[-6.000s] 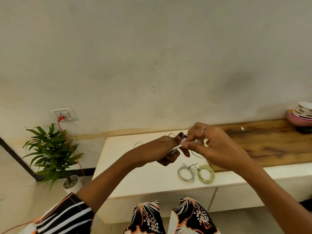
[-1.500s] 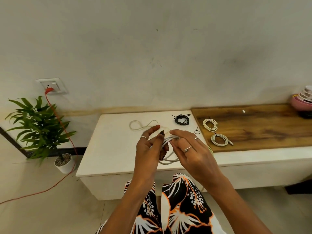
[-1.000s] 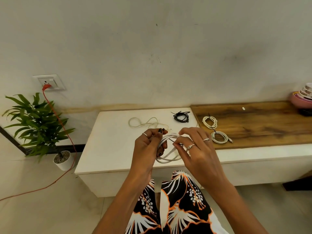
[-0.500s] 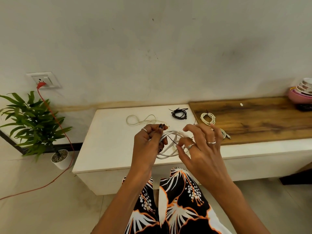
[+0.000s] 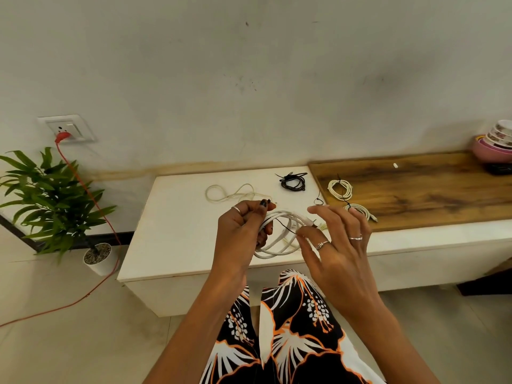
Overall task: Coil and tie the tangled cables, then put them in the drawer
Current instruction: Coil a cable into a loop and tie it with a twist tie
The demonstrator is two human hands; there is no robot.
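Note:
My left hand (image 5: 241,231) grips a coiled white cable (image 5: 279,246) held in the air over the front of the white cabinet top (image 5: 177,231). A thin black tie (image 5: 285,228) runs across the coil, and my right hand (image 5: 336,242) pinches its end between thumb and forefinger with the other fingers spread. A loose cream cable (image 5: 230,192) lies uncoiled behind my left hand. A black coiled cable (image 5: 293,182) rests further back. Two tied cream coils, one (image 5: 340,188) and another (image 5: 360,210), lie on the wooden board (image 5: 429,192).
Stacked bowls (image 5: 496,144) stand at the board's far right. A potted plant (image 5: 52,200) stands on the floor at left, beside a red cord (image 5: 91,195) plugged into a wall socket (image 5: 68,130). A spare black tie (image 5: 318,200) lies near the board's edge.
The coil stayed in my left hand. My right hand opened its fingers and drew a thin black tie across the coil, moving slightly right.

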